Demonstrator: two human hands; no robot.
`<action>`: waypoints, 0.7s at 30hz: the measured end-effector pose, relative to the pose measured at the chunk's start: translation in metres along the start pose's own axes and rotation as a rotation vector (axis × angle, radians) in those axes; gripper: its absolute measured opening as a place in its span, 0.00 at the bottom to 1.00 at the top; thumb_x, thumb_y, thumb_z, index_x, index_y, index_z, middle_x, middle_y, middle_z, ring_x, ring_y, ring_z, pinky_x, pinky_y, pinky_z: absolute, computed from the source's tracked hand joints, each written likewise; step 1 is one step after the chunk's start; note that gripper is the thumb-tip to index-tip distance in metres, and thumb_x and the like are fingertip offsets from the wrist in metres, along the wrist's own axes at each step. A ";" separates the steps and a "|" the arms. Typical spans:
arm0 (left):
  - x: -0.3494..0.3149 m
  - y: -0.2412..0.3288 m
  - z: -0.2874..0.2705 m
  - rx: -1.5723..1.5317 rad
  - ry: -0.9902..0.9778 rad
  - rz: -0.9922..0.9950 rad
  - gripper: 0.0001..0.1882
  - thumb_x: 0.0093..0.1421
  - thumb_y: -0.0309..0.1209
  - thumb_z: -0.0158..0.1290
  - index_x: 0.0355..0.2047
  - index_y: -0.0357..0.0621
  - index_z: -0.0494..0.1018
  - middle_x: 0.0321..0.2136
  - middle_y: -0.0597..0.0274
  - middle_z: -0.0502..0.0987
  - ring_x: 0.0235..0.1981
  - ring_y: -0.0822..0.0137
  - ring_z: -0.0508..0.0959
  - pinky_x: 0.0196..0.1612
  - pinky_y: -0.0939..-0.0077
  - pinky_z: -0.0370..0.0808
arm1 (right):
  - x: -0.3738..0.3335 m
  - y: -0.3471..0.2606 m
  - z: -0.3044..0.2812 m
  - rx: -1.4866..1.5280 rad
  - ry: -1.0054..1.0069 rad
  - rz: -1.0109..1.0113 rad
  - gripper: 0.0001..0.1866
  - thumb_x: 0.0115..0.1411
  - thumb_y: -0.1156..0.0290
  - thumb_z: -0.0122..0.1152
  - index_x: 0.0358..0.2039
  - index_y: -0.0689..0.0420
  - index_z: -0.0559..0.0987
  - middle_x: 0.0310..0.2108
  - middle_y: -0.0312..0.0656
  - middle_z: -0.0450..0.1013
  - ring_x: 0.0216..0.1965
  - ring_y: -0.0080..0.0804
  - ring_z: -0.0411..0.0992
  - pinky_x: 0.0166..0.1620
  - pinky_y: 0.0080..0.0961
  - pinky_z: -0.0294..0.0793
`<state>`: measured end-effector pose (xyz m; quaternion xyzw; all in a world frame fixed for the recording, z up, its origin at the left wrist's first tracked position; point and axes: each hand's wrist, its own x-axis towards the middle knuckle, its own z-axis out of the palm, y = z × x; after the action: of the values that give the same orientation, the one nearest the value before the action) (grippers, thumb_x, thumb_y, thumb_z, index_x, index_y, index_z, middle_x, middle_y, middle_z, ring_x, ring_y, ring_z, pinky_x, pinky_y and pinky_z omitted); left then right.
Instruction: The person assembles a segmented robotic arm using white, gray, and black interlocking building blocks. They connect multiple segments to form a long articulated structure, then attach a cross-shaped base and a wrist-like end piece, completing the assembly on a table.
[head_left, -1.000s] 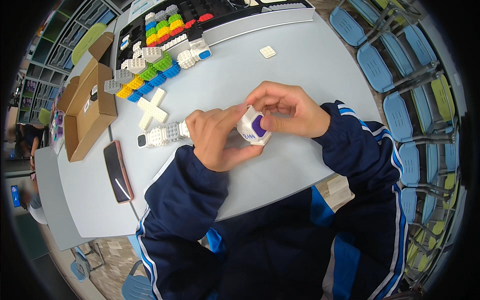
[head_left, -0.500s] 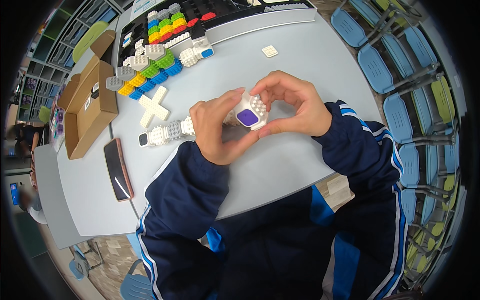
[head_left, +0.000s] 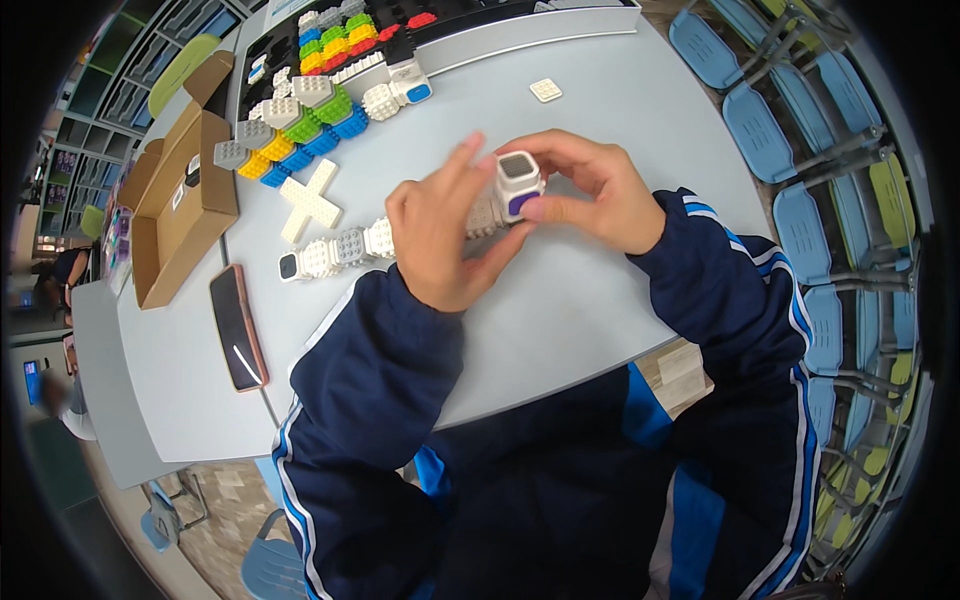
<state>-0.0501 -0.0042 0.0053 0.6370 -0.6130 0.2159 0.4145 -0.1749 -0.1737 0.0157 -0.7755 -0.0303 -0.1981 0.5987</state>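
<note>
My right hand [head_left: 592, 190] pinches a white studded cube block [head_left: 518, 172] between thumb and fingers. The cube has a dark grey window on top and a purple panel on its near side. Beside it, my left hand [head_left: 437, 232] is open, thumb and fingers apart, with nothing visible between them. Behind this hand runs a row of white and grey studded blocks [head_left: 349, 246] on the table, partly hidden; a greyish block [head_left: 483, 215] shows between the hand and the cube. Whether that block joins the cube, I cannot tell.
A white cross-shaped plate [head_left: 311, 201] lies left, with coloured studded blocks [head_left: 296, 140] behind it. Farther back is a black tray [head_left: 460, 22] of parts. A small white square plate [head_left: 545, 90], a phone [head_left: 238, 328] and an open cardboard box [head_left: 172, 222] are also on the table.
The cube has been turned, so its dark window now faces up and the purple panel sits lower. My left hand has let go of it and its fingers have spread.
</note>
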 end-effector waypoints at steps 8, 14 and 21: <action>-0.004 -0.004 -0.001 0.152 -0.189 -0.147 0.47 0.42 0.43 0.72 0.60 0.40 0.63 0.45 0.59 0.79 0.40 0.65 0.79 0.54 0.60 0.63 | 0.003 0.004 -0.005 0.258 0.026 0.168 0.25 0.55 0.79 0.67 0.54 0.62 0.73 0.48 0.39 0.74 0.48 0.27 0.72 0.54 0.25 0.71; -0.009 -0.007 0.001 0.160 -0.216 -0.166 0.42 0.48 0.42 0.69 0.60 0.41 0.63 0.34 0.66 0.82 0.35 0.67 0.80 0.56 0.56 0.64 | 0.000 -0.001 0.001 0.104 0.061 0.091 0.25 0.55 0.81 0.65 0.54 0.61 0.73 0.49 0.40 0.74 0.50 0.29 0.72 0.55 0.27 0.70; -0.008 -0.007 0.003 0.172 -0.206 -0.182 0.39 0.48 0.41 0.68 0.58 0.42 0.66 0.34 0.67 0.82 0.35 0.67 0.80 0.54 0.61 0.66 | -0.003 0.000 -0.001 -0.144 0.095 -0.059 0.24 0.56 0.78 0.66 0.54 0.60 0.73 0.49 0.42 0.75 0.48 0.31 0.74 0.54 0.28 0.71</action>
<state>-0.0451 -0.0029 -0.0045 0.7419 -0.5713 0.1626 0.3112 -0.1779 -0.1735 0.0151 -0.8052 -0.0104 -0.2537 0.5359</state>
